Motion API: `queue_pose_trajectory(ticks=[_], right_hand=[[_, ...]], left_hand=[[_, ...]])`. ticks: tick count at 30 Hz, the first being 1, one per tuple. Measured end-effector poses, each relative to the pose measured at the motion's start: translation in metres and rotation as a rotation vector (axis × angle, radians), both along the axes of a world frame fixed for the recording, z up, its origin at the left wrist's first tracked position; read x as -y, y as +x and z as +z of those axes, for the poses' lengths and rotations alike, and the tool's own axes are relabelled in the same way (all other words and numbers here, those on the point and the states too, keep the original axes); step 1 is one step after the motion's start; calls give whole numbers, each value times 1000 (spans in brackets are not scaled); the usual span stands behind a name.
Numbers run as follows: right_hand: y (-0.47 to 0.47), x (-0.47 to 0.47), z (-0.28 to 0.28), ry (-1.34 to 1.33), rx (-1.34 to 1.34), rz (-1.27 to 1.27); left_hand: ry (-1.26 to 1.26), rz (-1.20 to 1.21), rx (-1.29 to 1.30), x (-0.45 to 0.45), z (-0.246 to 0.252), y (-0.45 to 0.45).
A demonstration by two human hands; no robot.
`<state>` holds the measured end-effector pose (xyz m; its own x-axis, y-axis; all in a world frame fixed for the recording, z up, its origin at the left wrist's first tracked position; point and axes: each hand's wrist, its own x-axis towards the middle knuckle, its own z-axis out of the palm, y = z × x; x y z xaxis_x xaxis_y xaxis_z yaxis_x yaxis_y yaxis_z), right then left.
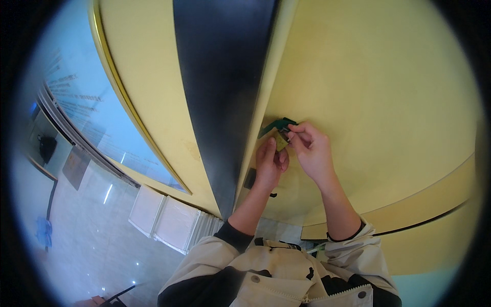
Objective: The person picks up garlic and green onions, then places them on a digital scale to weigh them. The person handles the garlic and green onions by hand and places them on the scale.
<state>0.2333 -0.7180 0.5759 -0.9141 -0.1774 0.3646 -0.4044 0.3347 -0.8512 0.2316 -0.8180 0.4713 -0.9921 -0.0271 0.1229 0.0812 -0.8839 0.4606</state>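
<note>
A small brass padlock [281, 142] is held between the thumb and fingers of my left hand [268, 161]. Just above it, a dark green hasp [277, 124] is fixed at the edge of a yellow door panel [376, 96]. The thumb and forefinger of my right hand [311, 147] pinch at the top of the padlock, beside the hasp. My fingers partly cover the shackle, so I cannot tell whether it passes through the hasp, or whether a key is there.
Left of the hasp runs a tall dark post [226, 76]. A black plate [250, 178] sits low by the door's edge. White wrapped slabs [176, 220] lean against the wall above a glossy tiled floor [99, 226]. A blue board [115, 119] with writing hangs at left.
</note>
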Motion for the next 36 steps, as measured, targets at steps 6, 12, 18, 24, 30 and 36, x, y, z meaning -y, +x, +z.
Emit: queue_pose_trajectory(ticks=[6,12,18,24,30,36], right_hand=[[10,6,6,100,-41,-72],[6,7,-1,97,-253,-32],[58,-22,-65,96,-461,-121],[198,-97,-208,104,8,-369],[392,-211,-335,29,581,-1220],[539,-367,-354,523,495,-2019]], left_hand=[[-23,-10,32,-1,7,1],[-86,28,-31,-1,-6,9],[-113,105,43,-2,-36,15],[-262,-65,166,-23,-117,71],[-776,-663,131,-88,-212,163],[-1220,-1126,191,-183,-240,240]])
